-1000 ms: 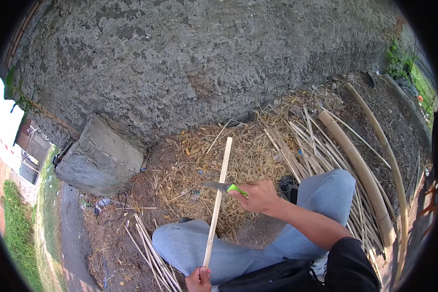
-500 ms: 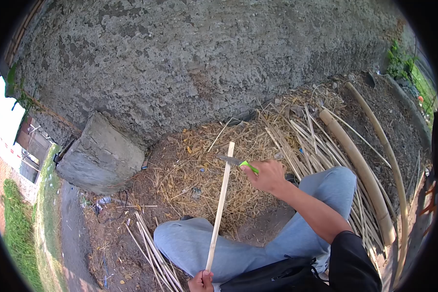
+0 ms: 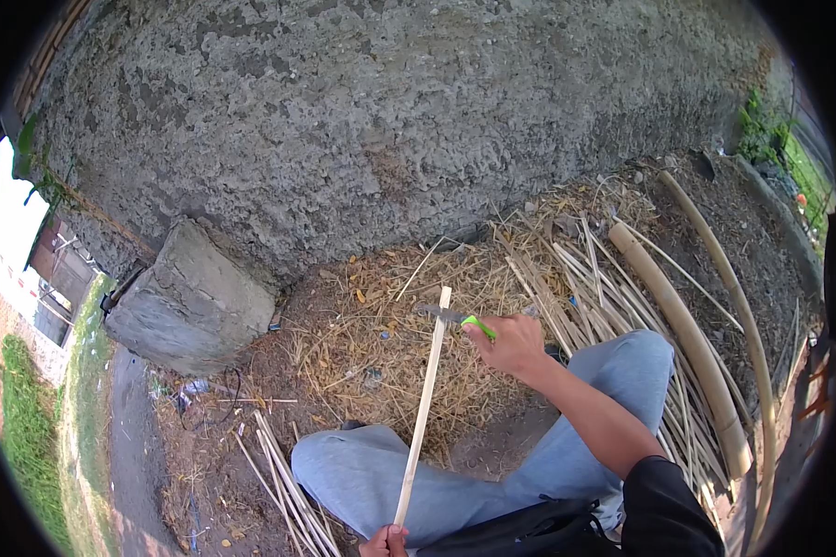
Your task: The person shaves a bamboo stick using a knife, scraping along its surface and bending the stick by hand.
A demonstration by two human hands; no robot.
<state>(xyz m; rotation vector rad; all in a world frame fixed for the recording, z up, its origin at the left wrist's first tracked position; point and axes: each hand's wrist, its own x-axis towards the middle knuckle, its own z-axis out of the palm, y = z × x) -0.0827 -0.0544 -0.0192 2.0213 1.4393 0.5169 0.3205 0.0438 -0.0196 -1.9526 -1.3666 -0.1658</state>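
My left hand (image 3: 384,543) is closed around the lower end of a pale bamboo strip (image 3: 424,401), at the bottom edge of the view. The strip slants up and away over my bent leg, its far end above the ground. In my right hand (image 3: 515,343) is a knife (image 3: 472,322) with a bright green handle, gripped with the fingers wrapped round it. Its grey blade lies across the strip just below the far end, pointing left. Straw-like shavings (image 3: 395,348) cover the ground beneath the blade.
A rough grey wall (image 3: 344,139) rises ahead, with a concrete block (image 3: 200,302) at its left. Many split strips (image 3: 613,278) and a thick bamboo pole (image 3: 683,343) lie on the right. More strips (image 3: 283,483) lie left of my legs.
The bamboo strip has shifted slightly toward me with my left hand. The knife blade now sits a little nearer the strip's far end.
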